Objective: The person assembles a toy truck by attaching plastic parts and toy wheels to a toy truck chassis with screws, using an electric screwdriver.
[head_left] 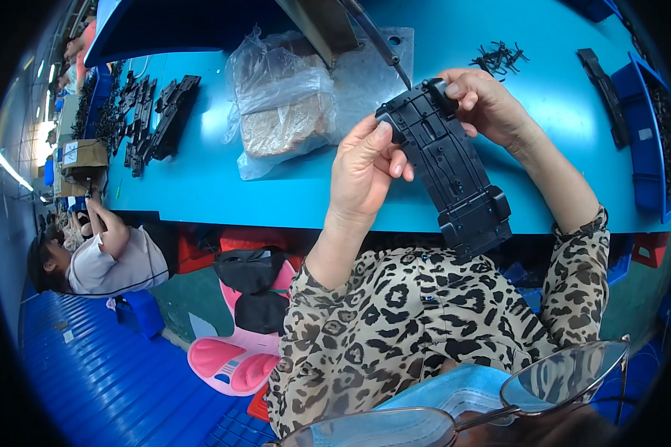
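Observation:
A long black plastic chassis-like part (449, 160), with ribs and screw holes, is tilted in front of me, its lower end toward my body. At its upper left corner my left hand (367, 156) grips the edge, thumb on top. My right hand (488, 104) pinches the upper right corner, fingers curled round it. A thin metal driver shaft (384, 48) comes down from above, its tip at the part's upper end; I cannot tell whether it touches a screw. Behind the part lies a grey metal plate (361, 86) on the blue table (276, 201).
Left of the plate sits a plastic-wrapped brown block (287, 123). More black parts (168, 115) lie at the left, small black pieces (499, 58) at the back right. A long black piece (604, 97) lies beside a blue bin (643, 138). Another person (115, 253) sits far left.

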### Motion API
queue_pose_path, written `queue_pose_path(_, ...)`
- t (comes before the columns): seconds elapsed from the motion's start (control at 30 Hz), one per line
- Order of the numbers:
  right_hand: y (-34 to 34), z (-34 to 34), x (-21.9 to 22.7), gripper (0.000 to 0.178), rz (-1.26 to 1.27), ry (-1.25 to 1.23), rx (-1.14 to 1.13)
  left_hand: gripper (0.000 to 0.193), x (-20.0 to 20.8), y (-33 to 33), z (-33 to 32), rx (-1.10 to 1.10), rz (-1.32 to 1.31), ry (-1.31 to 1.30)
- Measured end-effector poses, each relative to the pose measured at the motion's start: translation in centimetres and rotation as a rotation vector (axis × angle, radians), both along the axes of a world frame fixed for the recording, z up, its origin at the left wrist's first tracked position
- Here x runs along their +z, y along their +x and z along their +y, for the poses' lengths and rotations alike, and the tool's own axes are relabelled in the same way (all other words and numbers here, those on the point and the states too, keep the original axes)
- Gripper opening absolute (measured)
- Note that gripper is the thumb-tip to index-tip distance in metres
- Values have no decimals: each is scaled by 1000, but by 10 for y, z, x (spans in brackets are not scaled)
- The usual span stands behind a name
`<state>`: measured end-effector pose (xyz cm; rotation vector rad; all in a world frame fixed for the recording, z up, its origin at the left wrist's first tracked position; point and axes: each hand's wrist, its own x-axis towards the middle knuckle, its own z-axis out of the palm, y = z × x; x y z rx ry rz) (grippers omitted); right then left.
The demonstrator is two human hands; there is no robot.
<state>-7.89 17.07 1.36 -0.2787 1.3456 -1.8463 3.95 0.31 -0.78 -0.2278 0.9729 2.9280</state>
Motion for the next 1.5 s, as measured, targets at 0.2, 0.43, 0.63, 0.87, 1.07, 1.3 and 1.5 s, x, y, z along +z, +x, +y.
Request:
queue_pose_path(0.2, 2, -1, -4, 23, -2, -9, 55, 29, -1, 6, -1, 1, 20, -41)
queue_pose_path(0.43, 7, -1, -3, 24, 25, 0, 91, 30, -1, 11, -1, 2, 15, -78)
queue_pose_path(0.63, 8, -3, -7, 29, 18, -19, 80, 31, 2, 14, 0, 6, 11, -103)
queue_pose_path(0.87, 8, -4, -4, 23, 2, -5, 111, 30, 4, 17, -2, 31, -15, -130)
queue_pose_path(1.07, 12, -1, 10, 33, 67, 205, 179, 25, 15, 30, -14, 161, -62, -139)
queue_pose_path(1.3, -9, 43, 11, 24, 568, 537, 2, 23, 17, 67, -128, 390, -51, -105)
queue_pose_path(1.5, -37, 120, 7, 23, 792, 774, -491, 17, -18, 67, -283, 789, 73, -194)
